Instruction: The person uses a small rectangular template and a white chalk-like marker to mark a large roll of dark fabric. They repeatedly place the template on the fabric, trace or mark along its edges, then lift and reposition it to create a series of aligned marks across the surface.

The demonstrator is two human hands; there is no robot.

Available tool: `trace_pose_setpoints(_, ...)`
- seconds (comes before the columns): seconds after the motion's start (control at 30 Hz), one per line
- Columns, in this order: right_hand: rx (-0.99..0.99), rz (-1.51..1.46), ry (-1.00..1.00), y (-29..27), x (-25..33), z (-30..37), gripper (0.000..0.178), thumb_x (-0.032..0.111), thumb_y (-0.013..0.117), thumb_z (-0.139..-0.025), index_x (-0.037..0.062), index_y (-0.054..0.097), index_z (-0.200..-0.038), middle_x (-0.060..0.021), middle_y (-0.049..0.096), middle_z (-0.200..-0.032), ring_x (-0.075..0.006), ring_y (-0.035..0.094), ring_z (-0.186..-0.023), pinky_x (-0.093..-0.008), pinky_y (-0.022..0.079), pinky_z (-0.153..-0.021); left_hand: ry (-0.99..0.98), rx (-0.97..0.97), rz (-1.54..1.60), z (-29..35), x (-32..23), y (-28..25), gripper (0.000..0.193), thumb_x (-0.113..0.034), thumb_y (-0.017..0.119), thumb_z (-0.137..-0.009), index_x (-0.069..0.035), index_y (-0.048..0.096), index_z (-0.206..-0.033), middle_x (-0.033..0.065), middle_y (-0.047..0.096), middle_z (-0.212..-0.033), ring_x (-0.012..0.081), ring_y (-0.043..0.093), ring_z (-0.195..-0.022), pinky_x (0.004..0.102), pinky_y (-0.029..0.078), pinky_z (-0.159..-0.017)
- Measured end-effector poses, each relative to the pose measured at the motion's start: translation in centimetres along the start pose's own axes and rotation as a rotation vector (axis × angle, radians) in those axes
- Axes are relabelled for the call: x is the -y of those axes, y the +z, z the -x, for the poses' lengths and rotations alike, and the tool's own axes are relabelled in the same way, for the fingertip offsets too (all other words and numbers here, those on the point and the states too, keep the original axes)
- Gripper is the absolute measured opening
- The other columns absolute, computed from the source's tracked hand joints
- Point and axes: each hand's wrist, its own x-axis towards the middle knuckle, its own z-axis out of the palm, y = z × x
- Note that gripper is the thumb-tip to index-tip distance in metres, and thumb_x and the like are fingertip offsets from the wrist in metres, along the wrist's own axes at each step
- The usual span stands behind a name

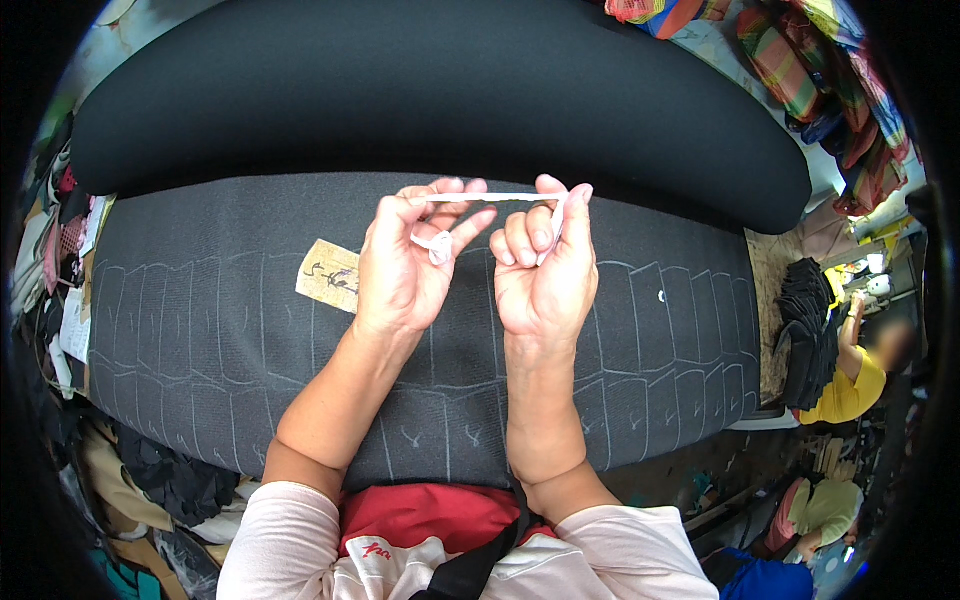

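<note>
A narrow white strip (pixel 497 197) is stretched level between my two hands, above a dark grey cloth. My left hand (pixel 408 262) pinches one end between thumb and forefinger, its other fingers loosely spread. A small white loop or knot of the strip (pixel 437 246) hangs beside those fingers. My right hand (pixel 545 262) grips the other end with thumb and forefinger, and its remaining fingers curl in; part of the strip runs down into the palm. Chalk outlines in pale lines cover the dark cloth (pixel 460 345) below. A tan card with handwriting (pixel 328 274) lies by my left wrist.
A large black fabric roll (pixel 440 90) spans the table's far side. Dark folded pieces (pixel 806 310) are stacked at the right. A person in yellow (pixel 850 385) and another person (pixel 825 512) are farther right. Fabric scraps (pixel 180 470) pile up at the left, plaid bags (pixel 780 60) upper right.
</note>
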Motion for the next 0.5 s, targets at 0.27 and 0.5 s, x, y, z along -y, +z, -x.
trace_pose_setpoints(0.27,0.140,0.136,0.129,0.3,-0.9,0.6,0.018,0.014,0.047,-0.093,-0.0014,0.056,-0.098,-0.0010,0.043,-0.060,-0.0074,0.037,-0.049,-0.0221,0.034,-0.047,-0.023,0.130,0.058,-0.5,-1.2,-0.1,0.014,-0.018,0.048,-0.088,-0.010,0.048,-0.076,0.0022,0.045,-0.065,0.0124,0.041,-0.055,0.0332,0.049,-0.072)
trace_pose_setpoints(0.5,0.228,0.162,0.056,0.5,-1.9,1.0,0.010,0.007,0.050,-0.093,0.0002,0.053,-0.100,0.0021,0.047,-0.065,-0.0023,0.039,-0.054,-0.0174,0.033,-0.048,-0.021,0.263,-0.490,-0.1,-2.7,0.0,0.029,-0.004,0.059,-0.085,0.002,0.057,-0.114,0.0040,0.062,-0.077,0.0061,0.053,-0.063,0.0192,0.041,-0.057)
